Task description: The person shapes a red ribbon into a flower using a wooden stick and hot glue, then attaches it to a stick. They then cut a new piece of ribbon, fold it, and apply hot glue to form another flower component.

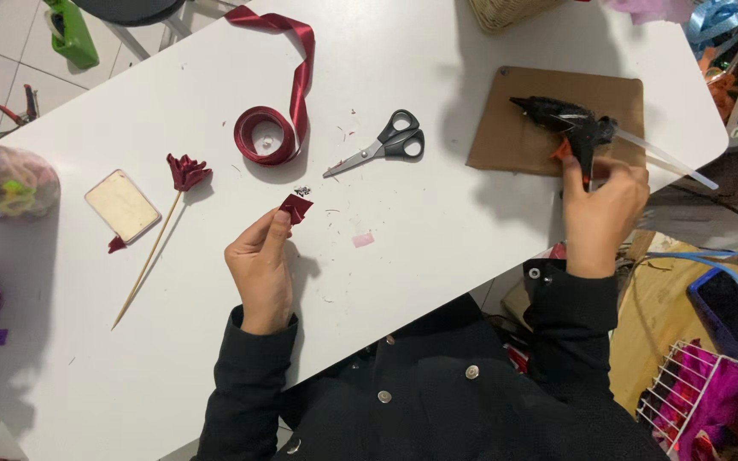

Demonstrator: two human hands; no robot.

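Note:
My left hand [260, 269] pinches a small folded piece of dark red ribbon [295, 207] above the white table [437, 230]. My right hand [601, 209] grips the handle of a black hot glue gun [567, 121], which sits over a brown cardboard mat [514, 128], nozzle pointing left, with a clear glue stick at its back. A dark red ribbon rose on a thin wooden skewer [183, 175] lies to the left of my left hand.
A roll of dark red ribbon [265, 135] with a long loose tail lies at the back. Black-handled scissors [382, 145] lie beside it. A small cream card [123, 205] rests at left. Baskets and craft supplies crowd the right side.

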